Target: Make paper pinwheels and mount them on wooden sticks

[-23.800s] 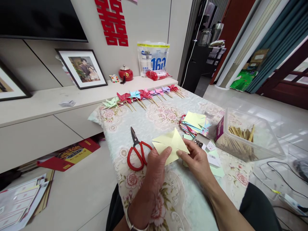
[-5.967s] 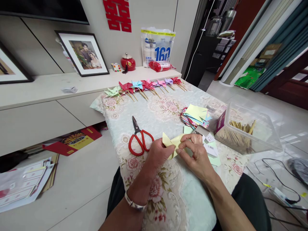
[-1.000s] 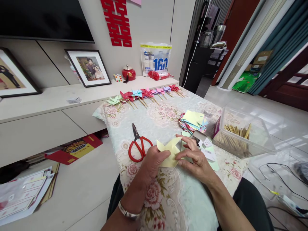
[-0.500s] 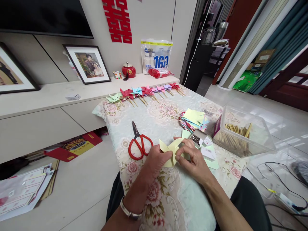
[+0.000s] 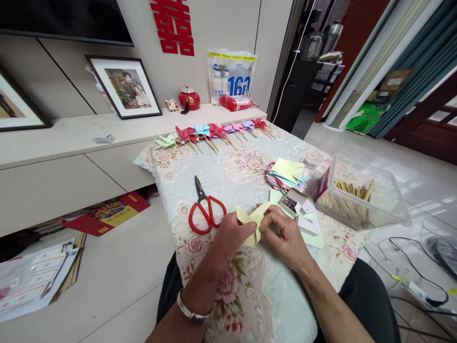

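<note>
A pale yellow paper pinwheel (image 5: 253, 237), its corners folded toward the middle, is held between both hands above the near part of the table. My left hand (image 5: 230, 238) is closed on its left side, thumb pressed near the centre. The fingers of my right hand (image 5: 285, 236) pinch the right side by the centre; whatever small thing may be between them is hidden. Red-handled scissors (image 5: 205, 209) lie left of my hands. Just beyond my right hand sits a small open box of metal pins (image 5: 291, 204), beside a white box (image 5: 308, 225) on green paper.
Several finished pinwheels (image 5: 216, 131) on sticks lie in a row along the table's far edge. A stack of coloured paper (image 5: 288, 172) and a clear bin (image 5: 385, 209) of wooden sticks (image 5: 353, 190) are at the right. Power cables (image 5: 421, 267) run across the floor.
My right fingers have drawn in slightly closer to the pinwheel's centre. Both hands keep hold of the paper. The view has shifted a little downward.
</note>
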Action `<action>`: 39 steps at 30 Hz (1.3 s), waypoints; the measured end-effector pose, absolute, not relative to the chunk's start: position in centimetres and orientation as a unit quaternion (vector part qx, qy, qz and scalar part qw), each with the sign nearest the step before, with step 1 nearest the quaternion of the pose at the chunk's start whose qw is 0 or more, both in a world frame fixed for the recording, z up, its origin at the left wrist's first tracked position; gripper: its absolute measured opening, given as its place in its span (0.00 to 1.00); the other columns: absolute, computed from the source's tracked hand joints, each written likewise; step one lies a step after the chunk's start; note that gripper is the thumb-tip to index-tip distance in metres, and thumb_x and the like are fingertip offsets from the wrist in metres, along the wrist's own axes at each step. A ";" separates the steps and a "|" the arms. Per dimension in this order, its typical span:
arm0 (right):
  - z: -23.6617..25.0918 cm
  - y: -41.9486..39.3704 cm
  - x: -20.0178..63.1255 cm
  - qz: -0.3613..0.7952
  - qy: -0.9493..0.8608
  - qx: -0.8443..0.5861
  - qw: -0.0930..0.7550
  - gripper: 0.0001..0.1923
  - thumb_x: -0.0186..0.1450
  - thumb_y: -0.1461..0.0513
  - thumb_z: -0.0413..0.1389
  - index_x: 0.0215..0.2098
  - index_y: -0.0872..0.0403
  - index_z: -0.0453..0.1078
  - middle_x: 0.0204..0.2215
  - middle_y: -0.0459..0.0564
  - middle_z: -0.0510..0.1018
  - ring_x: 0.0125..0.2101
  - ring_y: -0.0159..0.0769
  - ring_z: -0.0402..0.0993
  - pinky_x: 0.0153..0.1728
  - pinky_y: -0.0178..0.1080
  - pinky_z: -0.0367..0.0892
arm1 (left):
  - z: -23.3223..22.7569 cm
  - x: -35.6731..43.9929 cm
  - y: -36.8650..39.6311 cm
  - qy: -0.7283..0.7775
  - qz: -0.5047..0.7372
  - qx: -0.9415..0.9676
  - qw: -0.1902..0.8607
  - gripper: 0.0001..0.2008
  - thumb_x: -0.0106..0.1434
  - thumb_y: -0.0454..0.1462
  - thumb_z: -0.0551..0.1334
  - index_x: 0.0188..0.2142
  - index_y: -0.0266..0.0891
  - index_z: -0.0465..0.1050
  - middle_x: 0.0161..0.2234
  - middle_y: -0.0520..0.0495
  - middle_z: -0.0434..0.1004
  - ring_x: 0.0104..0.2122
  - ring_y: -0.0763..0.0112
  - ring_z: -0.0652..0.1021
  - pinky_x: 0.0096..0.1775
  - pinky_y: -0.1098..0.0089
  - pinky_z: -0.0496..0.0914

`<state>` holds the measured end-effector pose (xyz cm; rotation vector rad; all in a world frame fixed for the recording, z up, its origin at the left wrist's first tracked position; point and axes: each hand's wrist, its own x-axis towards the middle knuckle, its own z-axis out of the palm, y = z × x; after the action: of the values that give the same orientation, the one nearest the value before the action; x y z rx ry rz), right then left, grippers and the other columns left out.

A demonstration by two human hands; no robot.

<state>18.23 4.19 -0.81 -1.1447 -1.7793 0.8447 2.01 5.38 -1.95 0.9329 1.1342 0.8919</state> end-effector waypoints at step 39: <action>-1.0 4.2 17.8 0.248 -0.738 -0.428 0.459 0.10 0.63 0.70 0.54 0.34 0.51 0.75 0.41 0.51 0.74 0.45 0.40 0.72 0.45 0.40 0.66 | -0.7 2.2 5.1 0.462 0.411 0.387 0.684 0.07 0.47 0.37 0.66 0.26 0.34 0.76 0.22 0.51 0.73 0.22 0.73 0.69 0.25 0.73 0.61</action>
<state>17.84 4.17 -0.99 -1.0552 -1.8172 0.6113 2.16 5.13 -0.68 0.8670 1.0356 0.9214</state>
